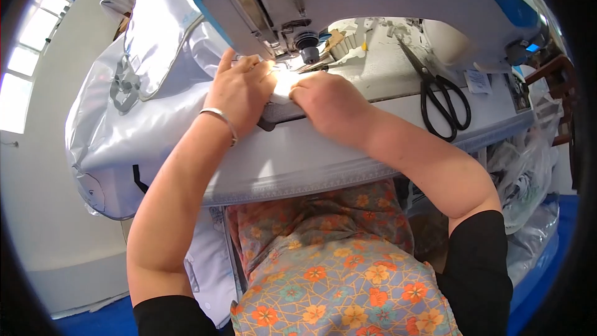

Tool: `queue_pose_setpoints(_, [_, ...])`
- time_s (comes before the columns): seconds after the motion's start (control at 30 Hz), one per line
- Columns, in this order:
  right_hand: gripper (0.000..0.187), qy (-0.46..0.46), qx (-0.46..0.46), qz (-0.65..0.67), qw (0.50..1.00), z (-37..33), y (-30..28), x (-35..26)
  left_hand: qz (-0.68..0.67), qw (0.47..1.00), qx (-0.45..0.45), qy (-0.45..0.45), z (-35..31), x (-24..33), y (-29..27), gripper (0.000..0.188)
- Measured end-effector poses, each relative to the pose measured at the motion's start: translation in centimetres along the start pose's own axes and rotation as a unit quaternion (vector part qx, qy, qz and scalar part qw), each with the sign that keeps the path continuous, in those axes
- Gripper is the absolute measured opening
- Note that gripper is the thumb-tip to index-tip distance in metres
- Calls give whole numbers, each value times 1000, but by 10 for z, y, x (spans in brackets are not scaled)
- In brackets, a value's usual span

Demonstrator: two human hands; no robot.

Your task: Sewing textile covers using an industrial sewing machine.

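A white and blue sewing machine (379,9) stands in front of me, its lamp glaring over the needle area. Below its head, a small piece of white fabric (283,94) lies between my two hands. My right hand (333,102) pinches the fabric's right edge, fingers closed. On the left of the needle area, my left hand (241,90) lies with its fingers spread, next to the fabric; its thumb side is lost in the glare. A metal bangle (219,118) circles my left wrist. The needle and the exact stitching spot cannot be made out.
Black-handled scissors (444,96) lie on the table right of my right hand. Shiny white material (143,137) drapes over the table's left side. A ruler strip (286,183) runs along the front edge. Clear plastic bags (525,180) hang at the right.
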State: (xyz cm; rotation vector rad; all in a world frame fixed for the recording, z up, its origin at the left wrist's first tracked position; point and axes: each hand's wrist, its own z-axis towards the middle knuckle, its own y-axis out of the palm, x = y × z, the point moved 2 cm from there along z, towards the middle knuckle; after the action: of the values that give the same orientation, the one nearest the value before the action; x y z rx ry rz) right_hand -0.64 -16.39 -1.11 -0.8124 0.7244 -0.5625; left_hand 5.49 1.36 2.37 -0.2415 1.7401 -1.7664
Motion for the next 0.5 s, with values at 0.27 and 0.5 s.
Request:
queue_pose_setpoints(0.27, [25,24,29,7,999,2,0,-3,-61,992,110,31,-20,-1,-20,35])
queue_pose_setpoints(0.5, [45,169,35,141,975,48,15,-29,-81,978,192,-27,-81,16,-64,44])
